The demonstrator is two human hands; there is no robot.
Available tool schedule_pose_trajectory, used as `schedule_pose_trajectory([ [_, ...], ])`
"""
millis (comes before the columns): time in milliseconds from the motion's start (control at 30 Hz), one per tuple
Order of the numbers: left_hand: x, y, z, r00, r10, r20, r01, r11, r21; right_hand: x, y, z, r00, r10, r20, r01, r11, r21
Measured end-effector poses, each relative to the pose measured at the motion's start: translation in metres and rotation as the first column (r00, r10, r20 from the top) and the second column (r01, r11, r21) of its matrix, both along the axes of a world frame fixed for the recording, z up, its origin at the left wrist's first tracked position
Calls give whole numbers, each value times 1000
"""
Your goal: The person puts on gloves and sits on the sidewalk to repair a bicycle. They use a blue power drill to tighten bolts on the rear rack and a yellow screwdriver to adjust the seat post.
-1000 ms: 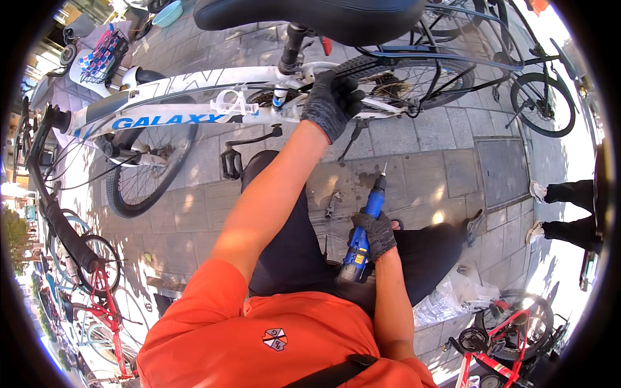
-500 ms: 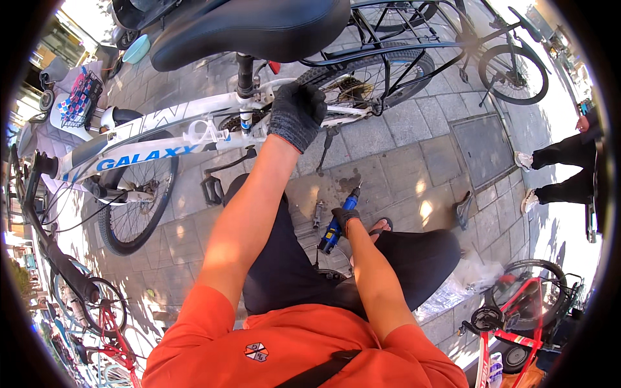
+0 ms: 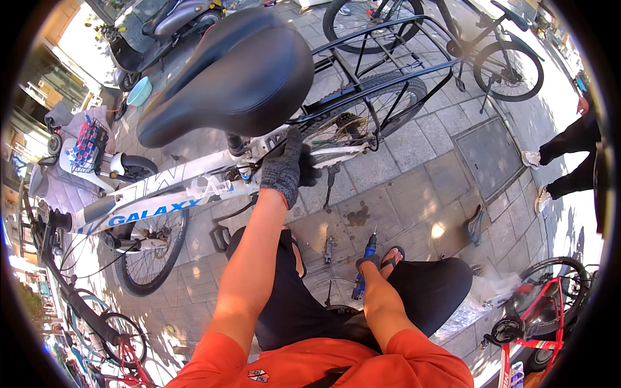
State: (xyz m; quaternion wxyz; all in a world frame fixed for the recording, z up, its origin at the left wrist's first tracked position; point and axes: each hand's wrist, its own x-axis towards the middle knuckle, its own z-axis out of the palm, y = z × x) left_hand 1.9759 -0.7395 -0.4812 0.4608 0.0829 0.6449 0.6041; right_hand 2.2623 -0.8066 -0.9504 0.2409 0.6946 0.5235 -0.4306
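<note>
You seem to be at a hands-on check of the bike (image 3: 194, 169): your left hand (image 3: 284, 169) is at its frame just behind the seat post (image 3: 234, 143), though I cannot tell whether that grip pinches anything, and the next move calls for a steady frame. Your right hand's grip (image 3: 367, 262) wraps around the drill (image 3: 370, 249), beside your right foot (image 3: 392, 257). The drill's long axis runs away from you, bit pointing forward and slightly right; the bike stands crosswise, front to your left.
</note>
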Motion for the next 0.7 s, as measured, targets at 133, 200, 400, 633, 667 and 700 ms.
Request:
schedule_pose_trajectory([
  [133,-34,-7,-17,603,-49,-797,-104,985,-139,-2,0,19,1000,3,-17,-1,993,121],
  [200,-15,-4,6,331,-150,-932,-207,952,-227,-2,5,24,999,-31,-22,35,973,229],
  [400,-21,14,-23,-11,-27,-1000,33,999,-28,-83,101,176,744,-47,-667,539,633,556],
  [633,-16,-13,-20,-240,-555,-797,120,798,-591,-138,161,382,545,663,-513,249,456,854],
  [667,-18,-16,-29,-358,-593,-722,65,755,-652,-143,161,376,546,671,-502,176,493,852],
  [700,-15,-18,-33,-455,-594,-663,42,729,-683,-145,165,366,548,683,-483,100,520,849],
])
